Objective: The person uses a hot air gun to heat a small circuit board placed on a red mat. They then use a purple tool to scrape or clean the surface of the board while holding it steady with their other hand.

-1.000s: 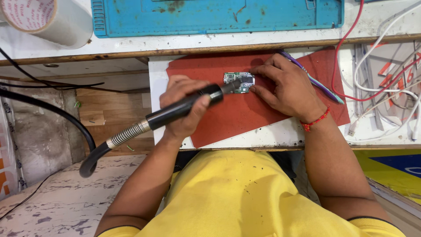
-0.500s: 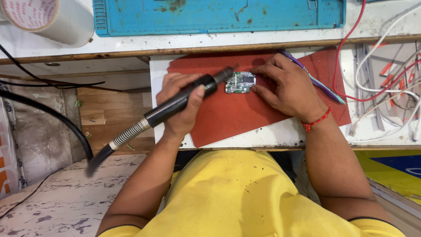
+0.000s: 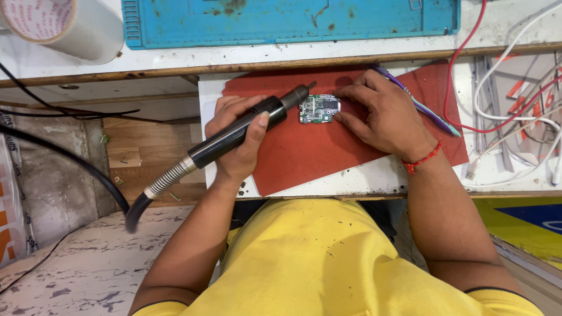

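The small green circuit board [image 3: 319, 109] lies flat on the red mat [image 3: 304, 155], near the mat's upper middle, on the white surface [image 3: 374, 175]. The right hand [image 3: 383, 114] is the nearer one: its fingers [image 3: 351, 93] are spread and press at the board's right edge, steadying it. From the left comes the black hot-air handpiece [image 3: 246, 129], its long axis slanting up and to the right, nozzle tip just beside the board's upper left corner; whether it touches cannot be told. The left hand [image 3: 237, 137] has its fingers clamped around that barrel, the coiled hose [image 3: 161, 184] trailing down-left.
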